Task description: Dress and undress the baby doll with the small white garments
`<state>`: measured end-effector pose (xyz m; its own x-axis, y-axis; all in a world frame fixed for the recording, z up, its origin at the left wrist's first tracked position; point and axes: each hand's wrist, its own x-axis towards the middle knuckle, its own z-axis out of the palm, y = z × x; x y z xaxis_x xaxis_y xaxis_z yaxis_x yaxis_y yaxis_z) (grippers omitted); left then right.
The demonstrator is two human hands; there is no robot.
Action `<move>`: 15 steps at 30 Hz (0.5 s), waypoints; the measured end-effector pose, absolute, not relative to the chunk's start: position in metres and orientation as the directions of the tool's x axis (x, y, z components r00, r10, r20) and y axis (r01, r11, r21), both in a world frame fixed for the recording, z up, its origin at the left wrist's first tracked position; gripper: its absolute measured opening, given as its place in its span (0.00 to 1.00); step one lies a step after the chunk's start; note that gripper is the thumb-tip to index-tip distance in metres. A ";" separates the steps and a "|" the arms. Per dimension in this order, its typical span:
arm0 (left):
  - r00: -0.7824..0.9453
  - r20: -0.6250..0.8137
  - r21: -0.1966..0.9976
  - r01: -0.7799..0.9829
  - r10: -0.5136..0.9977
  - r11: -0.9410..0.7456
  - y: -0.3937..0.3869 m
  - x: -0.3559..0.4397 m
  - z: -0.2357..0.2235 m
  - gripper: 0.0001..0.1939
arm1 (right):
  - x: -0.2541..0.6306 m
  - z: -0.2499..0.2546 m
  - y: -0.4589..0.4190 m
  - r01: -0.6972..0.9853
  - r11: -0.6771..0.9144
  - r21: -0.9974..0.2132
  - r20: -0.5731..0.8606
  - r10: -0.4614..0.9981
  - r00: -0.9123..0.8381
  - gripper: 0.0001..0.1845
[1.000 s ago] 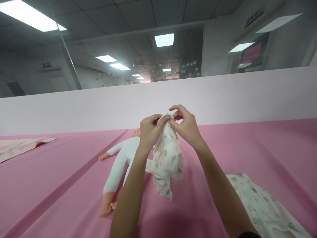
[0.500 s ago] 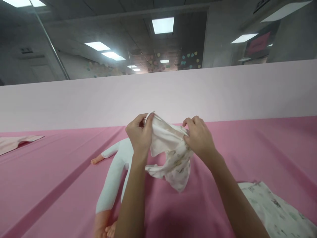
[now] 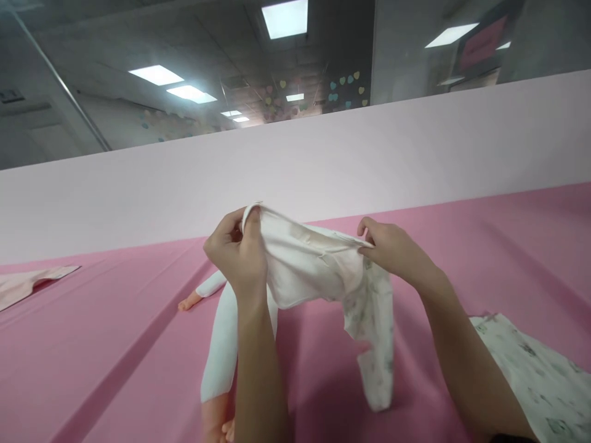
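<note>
A small white baby garment (image 3: pixel 305 271) with a faint leafy print hangs stretched between my two hands. My left hand (image 3: pixel 237 252) is closed on its left edge, thumb inside the fabric. My right hand (image 3: pixel 392 246) pinches the upper right edge, and a printed sleeve-like part dangles below it. Behind my left forearm lies a baby doll (image 3: pixel 221 344) in a white suit, one hand and the lower legs bare. Its head and upper body are hidden behind my left hand and the garment.
Pink cloth (image 3: pixel 115 344) with folds covers the surface. A printed white cloth (image 3: pixel 530 375) lies at the lower right, and a pale pink garment (image 3: pixel 34 283) at the far left. A white low wall (image 3: pixel 295 166) with glass above it stands behind.
My hands have moved apart, pulling the garment wider. Its printed part, bunched before, now hangs down lower under my right hand. The view has tilted and shifted slightly.
</note>
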<state>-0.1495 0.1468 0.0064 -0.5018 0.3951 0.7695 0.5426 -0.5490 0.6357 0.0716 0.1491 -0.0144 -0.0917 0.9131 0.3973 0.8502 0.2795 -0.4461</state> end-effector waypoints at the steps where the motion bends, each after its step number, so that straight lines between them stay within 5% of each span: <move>1: -0.488 0.773 0.632 0.550 0.404 -0.545 0.148 -0.150 0.006 0.12 | 0.077 -0.013 0.153 0.762 0.340 -0.551 0.375 0.917 -0.138 0.07; 5: -0.429 0.772 0.632 0.589 0.468 -0.503 0.157 -0.154 0.002 0.13 | 0.089 -0.006 0.159 0.322 0.415 -0.851 0.343 0.903 -0.259 0.06; 9: -0.232 0.777 0.552 0.698 0.585 -0.456 0.162 -0.142 -0.002 0.15 | 0.080 -0.001 0.155 -0.028 0.334 -0.942 0.334 0.928 -0.163 0.09; 12: 0.130 0.699 0.459 0.672 0.703 -0.581 0.153 -0.116 -0.005 0.18 | 0.070 -0.001 0.154 -0.127 0.322 -0.938 0.333 0.939 -0.086 0.08; 15: 0.355 0.538 0.497 0.599 0.765 -0.628 0.141 -0.089 -0.007 0.19 | 0.066 -0.004 0.156 -0.108 0.343 -0.933 0.351 0.935 -0.059 0.06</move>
